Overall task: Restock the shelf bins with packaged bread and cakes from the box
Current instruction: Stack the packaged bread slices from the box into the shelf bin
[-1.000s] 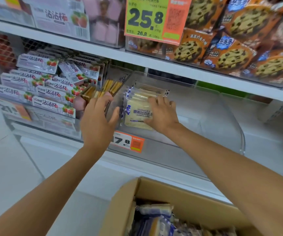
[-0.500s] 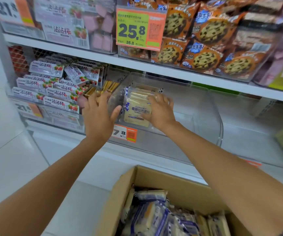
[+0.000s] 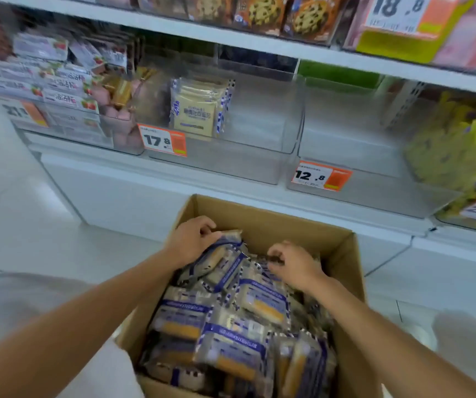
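Note:
An open cardboard box (image 3: 343, 254) on the floor holds several blue-and-white bread packs (image 3: 231, 320). My left hand (image 3: 191, 239) is in the box's far left corner, fingers closed on the top edge of a bread pack (image 3: 216, 254). My right hand (image 3: 294, 262) is over the packs at the far right, fingers curled and pinching a wrapper edge. On the shelf, a clear bin (image 3: 259, 165) holds an upright stack of the same bread packs (image 3: 196, 107) at its left side.
A 17.8 price tag (image 3: 163, 139) hangs on the bread bin. To its right is a clear bin with a 12.8 tag (image 3: 321, 176). Strawberry-print packs (image 3: 59, 79) fill the left bin, yellow packs (image 3: 466, 145) the right one. Cookie bags (image 3: 274, 10) sit on the upper shelf.
Both hands have left the bread stack in the shelf bin and come down into the box. The view has tilted down toward the box.

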`<state>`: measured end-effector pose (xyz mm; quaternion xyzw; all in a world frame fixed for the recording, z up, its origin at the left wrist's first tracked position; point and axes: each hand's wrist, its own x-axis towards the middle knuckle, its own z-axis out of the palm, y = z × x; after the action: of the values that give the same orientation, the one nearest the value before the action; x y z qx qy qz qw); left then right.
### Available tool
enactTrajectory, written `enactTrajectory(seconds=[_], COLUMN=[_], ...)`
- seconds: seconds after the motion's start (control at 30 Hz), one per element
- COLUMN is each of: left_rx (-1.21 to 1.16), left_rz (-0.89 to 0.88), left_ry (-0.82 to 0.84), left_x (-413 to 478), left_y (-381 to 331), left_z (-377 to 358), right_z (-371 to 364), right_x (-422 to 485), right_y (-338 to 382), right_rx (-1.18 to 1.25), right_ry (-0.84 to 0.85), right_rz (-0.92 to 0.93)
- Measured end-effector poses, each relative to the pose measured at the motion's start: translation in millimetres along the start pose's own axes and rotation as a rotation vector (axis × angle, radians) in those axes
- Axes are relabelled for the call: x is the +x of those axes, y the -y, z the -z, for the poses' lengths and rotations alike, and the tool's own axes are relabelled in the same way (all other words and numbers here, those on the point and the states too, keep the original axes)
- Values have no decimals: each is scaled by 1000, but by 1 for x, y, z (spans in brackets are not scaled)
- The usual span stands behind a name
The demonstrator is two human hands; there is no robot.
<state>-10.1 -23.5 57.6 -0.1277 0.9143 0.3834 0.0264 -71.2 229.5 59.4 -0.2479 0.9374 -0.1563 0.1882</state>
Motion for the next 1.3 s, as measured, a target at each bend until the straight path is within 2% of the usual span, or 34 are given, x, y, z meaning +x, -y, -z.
enactTrajectory(seconds=[0.17, 0.2, 0.27, 0.37, 0.47, 0.6, 0.73, 0.8, 0.87, 0.93, 1.0, 1.1, 1.2, 1.3], left_rx=[-31, -23, -19, -116, -247, -349, -328, -342, -369, -428, -488, -538, -532, -418], left_rz=[61, 63, 93, 147, 131, 113, 97, 120, 171, 256, 326, 369, 338, 221], left_ry=[98, 125, 199, 391, 470, 357, 294, 256, 180, 143, 122, 84, 51, -7], left_x=[-15, -13, -7, 1, 12, 26, 23, 14, 3, -5, -10, -11, -12, -8], left_y=[7, 10, 13, 4, -15, -39, -43, -31, -13, 4, 15, 23, 23, 20], left_z=[-31, -36, -44, -51, -55, -57, -42, -31, -20, -12, -8, -10, -11, -8], right_z=[-62, -71, -79, -62, -22, 22, 28, 13, -9, -39, -68, -94, -83, -38], right_x=[-24, -24, -21, -8, 2, 5, 3, 3, 2, 1, -1, -4, -2, 3], right_y=[-42, -47, -54, -54, -47, -35, -29, -32, -36, -38, -33, -22, -17, -14], right_rx=[106, 137, 213, 396, 646, 764, 772, 769, 641, 538, 543, 475, 475, 505], right_ry=[345, 372, 305, 110, 64, 146, 58, -6, 71, 227, 357, 438, 365, 180], right_rz=[-34, -40, -57, -93, -142, -113, -86, -128, -148, -170, -224, -175, -136, -62])
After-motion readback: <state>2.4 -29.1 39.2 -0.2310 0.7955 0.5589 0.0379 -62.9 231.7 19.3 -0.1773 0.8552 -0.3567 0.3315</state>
